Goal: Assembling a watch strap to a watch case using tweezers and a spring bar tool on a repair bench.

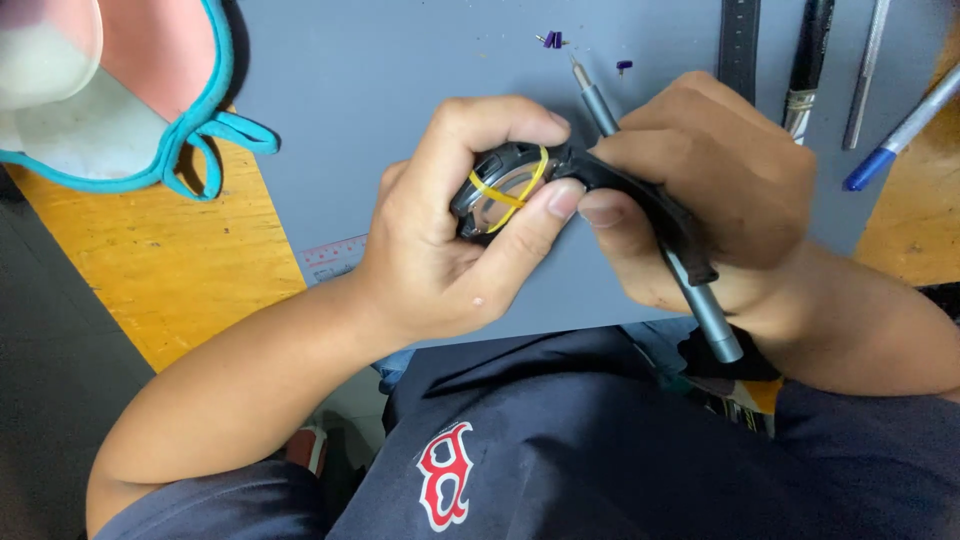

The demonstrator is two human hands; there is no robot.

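My left hand [455,225] is wrapped around a black wristwatch [505,185], back side up, with a yellow rubber band stretched across its case. The watch's black strap [665,215] runs off to the right under my right hand [700,180]. That hand pinches the strap near the case and also holds a slim grey screwdriver [700,310], whose tip pokes out above the fingers toward the far side of the mat. Both thumbs meet at the edge of the watch case.
A grey work mat [380,90] lies on a yellow wooden table [170,260]. Tiny purple parts [553,40] sit on the mat. A black ruler [740,35], hand tools [865,70] and a blue pen [900,130] lie at the far right. A pink and teal cloth item [130,90] is at the far left.
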